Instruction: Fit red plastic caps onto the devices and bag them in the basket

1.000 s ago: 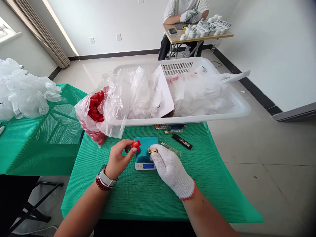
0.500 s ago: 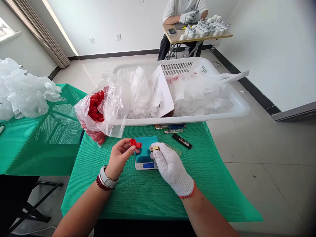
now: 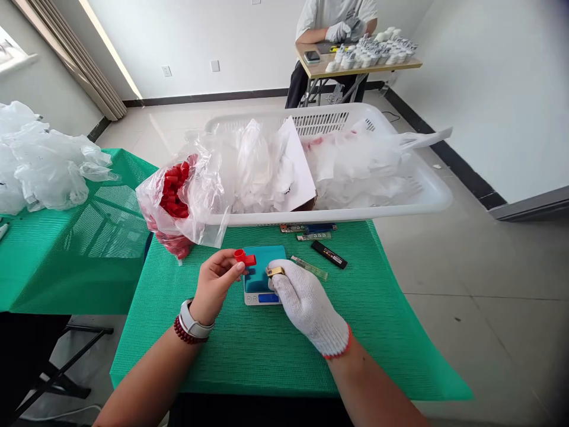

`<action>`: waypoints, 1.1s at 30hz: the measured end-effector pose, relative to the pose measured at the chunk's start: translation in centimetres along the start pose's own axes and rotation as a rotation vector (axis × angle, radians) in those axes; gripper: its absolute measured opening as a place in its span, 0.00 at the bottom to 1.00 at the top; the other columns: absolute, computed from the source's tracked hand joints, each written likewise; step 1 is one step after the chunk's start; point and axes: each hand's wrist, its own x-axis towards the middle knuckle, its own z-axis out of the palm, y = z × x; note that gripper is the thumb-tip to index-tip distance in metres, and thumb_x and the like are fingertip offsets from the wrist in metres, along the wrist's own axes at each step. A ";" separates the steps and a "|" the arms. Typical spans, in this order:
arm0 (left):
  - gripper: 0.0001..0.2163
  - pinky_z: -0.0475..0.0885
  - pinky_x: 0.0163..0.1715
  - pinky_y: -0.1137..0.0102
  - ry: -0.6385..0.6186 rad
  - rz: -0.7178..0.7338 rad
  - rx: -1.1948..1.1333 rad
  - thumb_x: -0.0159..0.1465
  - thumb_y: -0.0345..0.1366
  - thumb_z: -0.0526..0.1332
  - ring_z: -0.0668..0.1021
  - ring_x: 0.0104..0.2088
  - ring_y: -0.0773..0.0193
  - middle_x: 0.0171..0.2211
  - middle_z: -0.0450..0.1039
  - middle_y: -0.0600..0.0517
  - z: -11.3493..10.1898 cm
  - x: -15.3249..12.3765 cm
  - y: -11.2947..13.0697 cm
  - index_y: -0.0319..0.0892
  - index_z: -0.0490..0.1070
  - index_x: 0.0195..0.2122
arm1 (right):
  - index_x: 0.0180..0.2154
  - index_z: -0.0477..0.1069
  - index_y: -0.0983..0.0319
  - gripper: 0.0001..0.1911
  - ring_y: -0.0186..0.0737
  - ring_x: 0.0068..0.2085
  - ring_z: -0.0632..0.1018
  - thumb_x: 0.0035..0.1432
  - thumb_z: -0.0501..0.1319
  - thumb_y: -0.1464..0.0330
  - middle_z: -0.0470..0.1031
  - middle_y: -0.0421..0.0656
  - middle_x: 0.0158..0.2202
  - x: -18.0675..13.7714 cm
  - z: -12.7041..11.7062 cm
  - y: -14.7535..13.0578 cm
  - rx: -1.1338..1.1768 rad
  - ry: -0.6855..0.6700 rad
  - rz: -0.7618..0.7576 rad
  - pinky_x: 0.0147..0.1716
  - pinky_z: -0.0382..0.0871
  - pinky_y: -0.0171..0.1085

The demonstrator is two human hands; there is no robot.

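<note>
Spreading over the near side, a green mesh cloth [image 3: 267,362] covers the table, with a bare left hand [image 3: 217,281] and a gloved right hand [image 3: 306,305] above it. The left wrist wears a watch [image 3: 192,320] and a dark red bead bracelet [image 3: 182,334].

The left hand pinches a red pipe piece [image 3: 244,258] between thumb and fingers, over the left part of a small scale [image 3: 251,299]. One round mouth of the piece faces up, and its side arm runs nearly level to the right, towards the gloved hand. That right hand grips a small gold-coloured tool [image 3: 275,271] at its fingertips. The tool lies just to the right of the arm's end and slightly nearer, with a narrow gap between them. How much of it the glove hides, I cannot tell.

Just beyond the glove lie a clear strip [image 3: 310,268] and, farther right, a flat black case [image 3: 329,254]. Farther left stands a plastic bag [image 3: 207,196] with many red pieces [image 3: 175,193] showing at its mouth; the left hand is nearer to it. Behind is a white basket [image 3: 355,214]. Farthest, a person [image 3: 335,18] with gloves sits at another table [image 3: 320,70].
</note>
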 end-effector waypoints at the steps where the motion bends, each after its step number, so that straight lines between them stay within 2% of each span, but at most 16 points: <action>1: 0.16 0.74 0.24 0.74 -0.013 -0.003 0.007 0.54 0.43 0.74 0.79 0.25 0.67 0.26 0.80 0.51 0.0 0.0 0.0 0.40 0.78 0.39 | 0.44 0.70 0.61 0.15 0.36 0.30 0.77 0.72 0.47 0.63 0.76 0.42 0.31 0.0 0.1 -0.1 0.009 0.008 0.000 0.28 0.69 0.35; 6: 0.16 0.74 0.24 0.73 -0.054 0.013 0.048 0.55 0.44 0.73 0.78 0.25 0.66 0.26 0.79 0.51 0.1 -0.2 0.1 0.39 0.78 0.38 | 0.43 0.70 0.61 0.15 0.37 0.32 0.77 0.72 0.47 0.63 0.76 0.42 0.31 0.2 0.0 0.0 -0.047 0.070 0.013 0.31 0.70 0.35; 12: 0.16 0.74 0.24 0.73 -0.027 0.025 0.035 0.55 0.44 0.73 0.77 0.23 0.67 0.25 0.78 0.52 -0.1 0.0 0.3 0.40 0.76 0.38 | 0.43 0.70 0.60 0.14 0.36 0.30 0.76 0.72 0.47 0.63 0.75 0.41 0.30 0.1 0.0 0.1 0.034 -0.012 0.002 0.30 0.70 0.34; 18: 0.15 0.75 0.25 0.73 -0.088 0.001 0.022 0.55 0.43 0.74 0.79 0.25 0.67 0.25 0.79 0.51 0.2 -0.2 0.6 0.39 0.76 0.37 | 0.45 0.70 0.61 0.15 0.37 0.33 0.77 0.72 0.48 0.63 0.76 0.43 0.33 0.2 0.0 0.2 -0.036 0.115 -0.004 0.34 0.71 0.36; 23: 0.15 0.75 0.26 0.73 -0.069 0.022 0.016 0.55 0.43 0.74 0.78 0.25 0.66 0.25 0.78 0.52 0.0 -0.1 0.9 0.40 0.76 0.37 | 0.45 0.69 0.60 0.13 0.35 0.32 0.77 0.72 0.48 0.64 0.76 0.41 0.31 0.0 0.0 0.3 0.002 0.039 -0.027 0.32 0.71 0.35; 30: 0.14 0.76 0.27 0.75 -0.109 0.011 0.021 0.56 0.42 0.73 0.79 0.26 0.67 0.27 0.80 0.51 0.1 -0.2 0.9 0.39 0.77 0.38 | 0.46 0.70 0.61 0.14 0.36 0.33 0.77 0.72 0.48 0.63 0.76 0.42 0.34 0.3 0.2 0.3 -0.027 0.129 -0.032 0.34 0.72 0.35; 33: 0.14 0.75 0.27 0.74 -0.096 0.022 0.015 0.57 0.42 0.73 0.80 0.27 0.67 0.28 0.80 0.51 -0.1 -0.1 0.9 0.40 0.77 0.39 | 0.45 0.70 0.60 0.13 0.35 0.32 0.77 0.72 0.48 0.64 0.76 0.41 0.32 0.3 0.0 0.4 -0.014 0.079 -0.039 0.32 0.71 0.34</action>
